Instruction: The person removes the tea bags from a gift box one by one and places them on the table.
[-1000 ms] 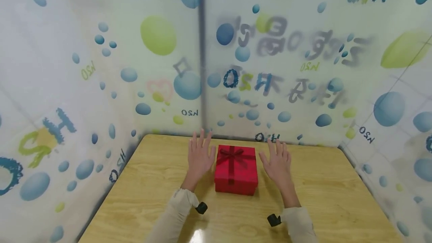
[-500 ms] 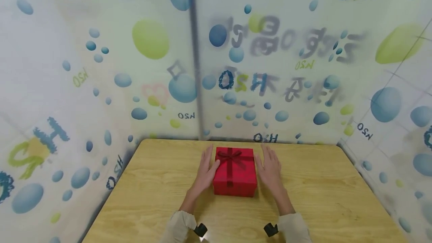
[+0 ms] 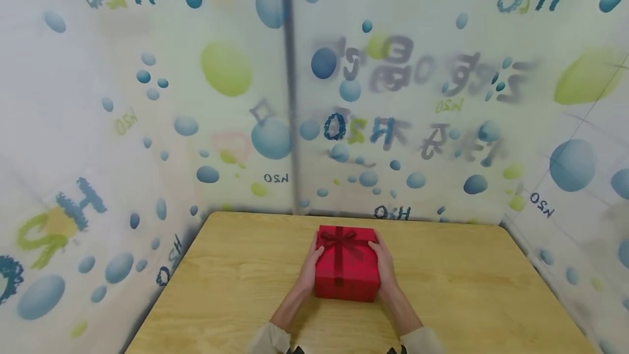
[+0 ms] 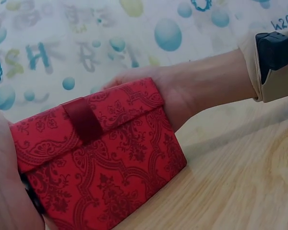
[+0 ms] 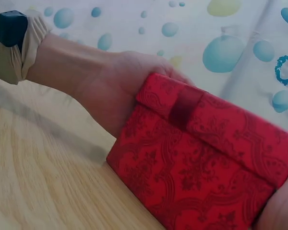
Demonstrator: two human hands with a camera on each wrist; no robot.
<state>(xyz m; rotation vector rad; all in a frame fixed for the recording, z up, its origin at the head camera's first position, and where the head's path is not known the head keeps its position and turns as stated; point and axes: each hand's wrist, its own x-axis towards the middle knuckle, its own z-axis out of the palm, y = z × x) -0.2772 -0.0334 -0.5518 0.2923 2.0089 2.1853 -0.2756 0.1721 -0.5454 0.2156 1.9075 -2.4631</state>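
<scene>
Two hands, the left hand [image 3: 308,268] and the right hand [image 3: 385,265], are gripping one red patterned gift box [image 3: 357,268] at lower centre of the head view, partly closed around opposite sides with thumbs over its top edges, presumably balancing it evenly. One dark-red ribbon bow [image 3: 339,238] is decorating its top; one wood-grain table [image 3: 236,272] is extending beneath.

From my end I see a pale wood-grained table [image 3: 467,288] stretching below the fingers [image 3: 318,254] and out past them on both sides; between them, a red box [image 3: 355,267] appears to rest on it.
</scene>
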